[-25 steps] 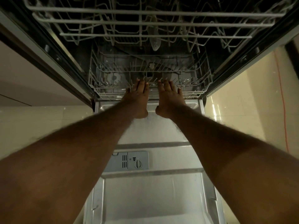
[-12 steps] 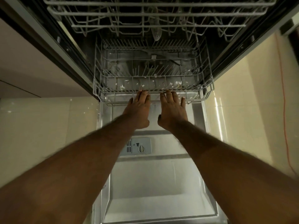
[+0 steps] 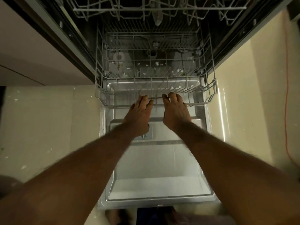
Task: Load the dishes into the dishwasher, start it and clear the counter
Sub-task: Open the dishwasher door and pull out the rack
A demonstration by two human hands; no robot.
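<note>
Dishwasher rack (image 3: 194, 103) hides both hands' (image 3: 138, 116) (image 3: 176, 112) fingertips.

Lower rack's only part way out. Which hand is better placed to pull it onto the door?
Right, narrowly. The right hand has its fingers hooked over the front rail of the lower rack; the left hand's hold looks shallower. Both sit near mid-rail, so pulling with both seems steadier.
</note>
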